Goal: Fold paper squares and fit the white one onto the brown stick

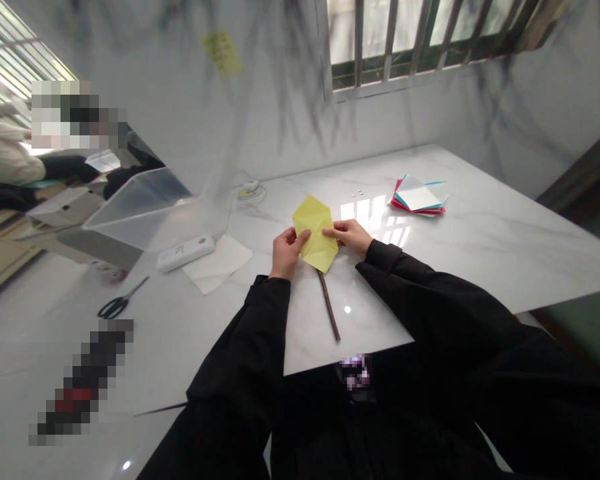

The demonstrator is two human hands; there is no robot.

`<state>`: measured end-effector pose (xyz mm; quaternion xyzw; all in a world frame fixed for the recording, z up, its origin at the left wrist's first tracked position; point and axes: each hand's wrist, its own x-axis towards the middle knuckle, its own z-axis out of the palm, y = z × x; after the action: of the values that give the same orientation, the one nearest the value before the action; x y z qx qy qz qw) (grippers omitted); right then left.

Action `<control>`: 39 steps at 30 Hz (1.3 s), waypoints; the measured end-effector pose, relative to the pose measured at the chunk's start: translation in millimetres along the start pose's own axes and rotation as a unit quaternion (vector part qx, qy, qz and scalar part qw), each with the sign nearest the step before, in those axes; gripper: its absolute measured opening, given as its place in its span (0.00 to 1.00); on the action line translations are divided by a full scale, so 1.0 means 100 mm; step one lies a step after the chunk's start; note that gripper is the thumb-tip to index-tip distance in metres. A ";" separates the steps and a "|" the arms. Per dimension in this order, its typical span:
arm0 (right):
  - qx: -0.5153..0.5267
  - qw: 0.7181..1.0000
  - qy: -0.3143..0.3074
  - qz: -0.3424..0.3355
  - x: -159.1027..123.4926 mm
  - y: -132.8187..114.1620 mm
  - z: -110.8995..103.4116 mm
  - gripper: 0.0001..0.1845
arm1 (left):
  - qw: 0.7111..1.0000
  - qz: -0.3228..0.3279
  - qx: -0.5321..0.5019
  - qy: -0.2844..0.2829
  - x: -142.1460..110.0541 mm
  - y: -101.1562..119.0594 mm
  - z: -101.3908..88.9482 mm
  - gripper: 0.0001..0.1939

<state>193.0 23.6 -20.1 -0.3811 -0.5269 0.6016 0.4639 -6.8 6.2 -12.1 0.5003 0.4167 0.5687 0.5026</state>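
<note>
Two hands are working a yellow paper at a white table [505, 250], with black sleeves [425, 277] reaching in from the near edge. The left hand [285, 255] is pinching the left side of the paper [315, 215], its thumb lying on the front face and its other fingers curling behind. The right hand [354, 237] is pinching the opposite side, thumb tip pressing near the middle, close to the left thumb; how its hidden fingers are resting behind the sheet, one cannot tell. The paper is sitting between both hands, directly before the person, showing creases and angled edges. A brown stick [330, 307] is extending from just below the paper toward the near edge; whether the two are joined is unclear. To the right, a stack [420, 198] of coloured sheets is lying near the back wall. To the left, a white sheet [220, 265] is lying just beside a white case [186, 253], and scissors [114, 307] are resting nearer the viewer. A yellow note [223, 52] is hanging on the wall, while another person [7, 150] is sitting at far left.
</note>
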 end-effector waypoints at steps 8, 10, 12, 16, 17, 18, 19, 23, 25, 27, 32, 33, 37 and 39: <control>-0.017 1.000 0.010 -0.008 0.02 0.01 0.00 0.23 | 1.000 -0.003 0.000 0.001 -0.01 -0.01 0.01 0.35; -0.016 1.000 0.008 -0.011 0.03 0.02 0.00 0.24 | 1.000 -0.002 -0.001 0.000 -0.01 -0.01 0.01 0.34; -0.015 1.000 0.006 -0.016 0.03 0.02 -0.01 0.25 | 1.000 -0.003 -0.002 0.001 -0.01 0.00 0.01 0.34; -0.019 1.000 0.007 -0.020 0.02 0.01 -0.01 0.26 | 1.000 -0.010 -0.007 0.003 -0.02 0.01 0.02 0.34; -0.022 1.000 0.008 -0.021 0.01 0.01 -0.01 0.26 | 1.000 -0.012 -0.008 0.002 -0.02 0.01 0.03 0.33; -0.025 0.999 0.008 -0.022 0.01 0.00 0.00 0.26 | 1.000 -0.012 -0.008 0.001 -0.03 0.02 0.03 0.33; -0.028 0.999 0.009 -0.023 0.01 -0.01 0.00 0.26 | 1.000 -0.011 -0.008 0.000 -0.03 0.02 0.03 0.33; -0.032 0.999 0.010 -0.026 0.00 -0.03 0.00 0.26 | 1.000 -0.001 -0.006 -0.002 -0.02 0.00 0.02 0.33; -0.034 0.999 0.011 -0.027 0.00 -0.02 0.00 0.25 | 1.000 0.001 -0.006 -0.001 -0.01 0.00 0.02 0.33; -0.038 0.999 0.012 -0.025 0.01 -0.01 0.00 0.25 | 1.000 0.000 -0.006 -0.001 -0.01 0.00 0.03 0.33; -0.031 0.999 0.003 -0.020 0.00 -0.01 0.00 0.25 | 1.000 -0.011 -0.008 -0.006 -0.03 0.02 0.05 0.33; -0.028 0.999 0.003 -0.018 0.00 -0.01 0.00 0.25 | 1.000 -0.011 -0.009 -0.006 -0.03 0.02 0.05 0.33; -0.020 1.000 0.005 -0.009 0.00 0.00 0.01 0.24 | 1.000 -0.009 -0.006 -0.009 -0.03 0.01 0.05 0.33; -0.017 1.000 0.005 -0.005 0.01 0.01 0.01 0.24 | 1.000 -0.008 -0.004 -0.012 -0.03 0.01 0.04 0.33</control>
<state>192.0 24.1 -20.4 -0.3889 -0.5368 0.5885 0.4630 -2.8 2.7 -11.3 0.5020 0.4118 0.5604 0.5142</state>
